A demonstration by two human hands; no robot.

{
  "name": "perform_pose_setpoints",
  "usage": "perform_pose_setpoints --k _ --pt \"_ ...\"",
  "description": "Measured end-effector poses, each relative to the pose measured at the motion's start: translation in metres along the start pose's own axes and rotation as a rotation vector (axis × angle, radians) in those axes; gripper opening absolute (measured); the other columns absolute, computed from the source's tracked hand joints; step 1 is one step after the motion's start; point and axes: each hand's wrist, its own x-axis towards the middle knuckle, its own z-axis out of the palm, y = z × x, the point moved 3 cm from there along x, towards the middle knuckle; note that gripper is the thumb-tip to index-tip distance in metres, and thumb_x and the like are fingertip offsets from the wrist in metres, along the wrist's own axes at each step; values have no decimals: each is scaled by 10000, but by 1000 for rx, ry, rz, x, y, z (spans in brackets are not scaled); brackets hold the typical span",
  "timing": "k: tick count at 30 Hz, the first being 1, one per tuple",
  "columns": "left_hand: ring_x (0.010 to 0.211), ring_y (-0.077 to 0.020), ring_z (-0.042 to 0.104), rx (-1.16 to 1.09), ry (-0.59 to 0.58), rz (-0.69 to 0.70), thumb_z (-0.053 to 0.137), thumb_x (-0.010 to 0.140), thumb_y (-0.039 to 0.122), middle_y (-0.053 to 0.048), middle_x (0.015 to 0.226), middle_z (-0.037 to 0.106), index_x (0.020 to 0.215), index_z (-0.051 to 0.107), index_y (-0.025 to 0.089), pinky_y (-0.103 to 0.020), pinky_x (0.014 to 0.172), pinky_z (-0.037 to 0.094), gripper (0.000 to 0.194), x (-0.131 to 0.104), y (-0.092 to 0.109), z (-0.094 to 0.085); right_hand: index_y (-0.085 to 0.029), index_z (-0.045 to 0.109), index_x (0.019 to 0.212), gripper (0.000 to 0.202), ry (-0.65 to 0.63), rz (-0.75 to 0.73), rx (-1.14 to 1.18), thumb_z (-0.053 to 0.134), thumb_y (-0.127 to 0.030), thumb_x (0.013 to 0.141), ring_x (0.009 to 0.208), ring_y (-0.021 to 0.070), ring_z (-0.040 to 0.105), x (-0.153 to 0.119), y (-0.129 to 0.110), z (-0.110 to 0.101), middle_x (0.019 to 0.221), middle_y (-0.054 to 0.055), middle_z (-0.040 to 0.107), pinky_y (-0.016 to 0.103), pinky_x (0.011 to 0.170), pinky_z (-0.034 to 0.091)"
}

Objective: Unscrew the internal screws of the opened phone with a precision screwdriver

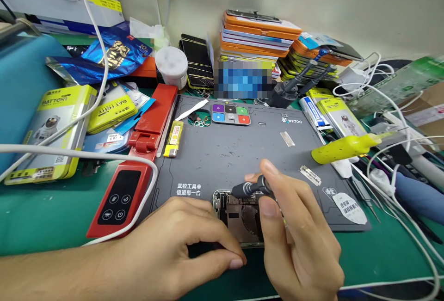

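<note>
An opened phone [239, 220] lies at the front edge of the grey mat [222, 153], its inner parts showing. My right hand [301, 231] grips a dark screwdriver [249, 188] between thumb and fingers, with its tip end over the upper part of the phone. My left hand [190, 241] rests against the phone's left side, the thumb and index fingertips together near its lower edge. Whether those fingertips pinch anything is too small to tell.
A red device [120, 197] stands left of the mat. On the mat lie a yellow battery [174, 139], a coloured magnetic tray [231, 114], a razor blade [310, 175] and a yellow bottle [342, 149]. White cables [152, 171] cross at left and right.
</note>
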Motion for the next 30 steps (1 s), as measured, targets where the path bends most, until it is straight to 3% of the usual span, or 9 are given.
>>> perform_pose_setpoints --k 8,13,17,24,30 --pt "841 -121 765 1 7 0 723 1050 199 -4 950 857 1022 845 191 -189 798 536 126 -1 -1 1 -176 521 1629 769 12 7 11 553 121 921 1180 243 712 -1 -2 0 1378 118 712 417 923 625" --pt "833 -129 766 7 -4 -7 720 1053 208 1 953 858 1029 848 205 -205 802 541 130 0 1 0 -238 557 1608 767 42 17 -43 549 110 924 1066 223 708 -2 -3 1 1341 87 742 396 849 641" --pt "838 -137 769 7 -5 1 716 1056 210 -5 952 859 1024 846 201 -213 807 546 134 -1 0 0 -200 517 1633 774 19 20 -4 571 94 919 1187 243 710 -1 -2 1 1411 105 704 425 933 639" --pt "874 -144 775 -12 -5 -2 710 1061 213 -8 984 864 1039 839 193 -221 844 551 133 -1 -3 1 -178 385 1695 847 -23 0 54 676 59 935 1238 187 711 -1 2 6 1572 78 646 363 1041 608" --pt "850 -130 767 -4 2 -3 723 1053 208 -1 967 860 1024 843 187 -203 824 534 125 0 -1 0 -164 454 1662 770 -7 -38 20 642 69 953 1158 161 700 -1 2 4 1358 71 739 326 947 575"
